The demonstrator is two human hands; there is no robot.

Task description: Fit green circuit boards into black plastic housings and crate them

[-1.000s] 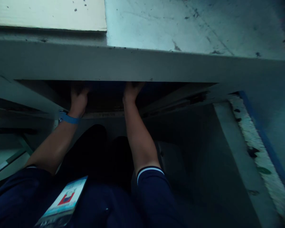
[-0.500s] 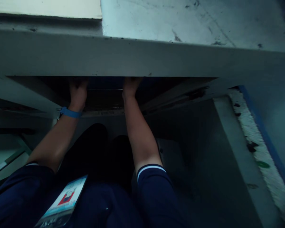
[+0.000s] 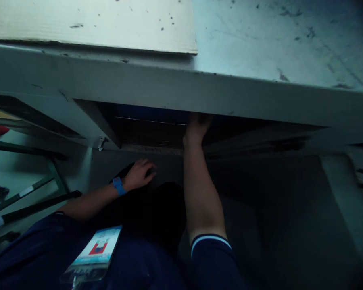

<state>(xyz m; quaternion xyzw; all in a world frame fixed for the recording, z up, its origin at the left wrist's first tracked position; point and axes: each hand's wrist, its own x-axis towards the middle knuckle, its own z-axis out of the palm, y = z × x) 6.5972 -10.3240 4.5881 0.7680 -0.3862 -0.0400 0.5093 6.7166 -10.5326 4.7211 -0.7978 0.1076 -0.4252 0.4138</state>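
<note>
My left hand (image 3: 139,174) is outside the drawer, above my dark trouser leg, with its fingers loosely curved, apart and holding nothing. A blue band (image 3: 119,186) circles that wrist. My right hand (image 3: 196,131) reaches into the dark opening of a grey drawer (image 3: 107,125) under the tabletop edge. Its fingers are hidden in shadow, near a dark blue thing (image 3: 157,114) at the back of the opening. What the right fingers touch cannot be made out.
A cardboard sheet (image 3: 109,28) lies on the scuffed grey tabletop (image 3: 245,52). At lower left is a dark metal frame (image 3: 33,187). A small metal latch (image 3: 102,143) sits left of the drawer. An ID badge (image 3: 95,249) hangs at my chest.
My left hand has come out of the drawer and moved down over my leg. My right hand stays inside the opening. The camera view has shifted left.
</note>
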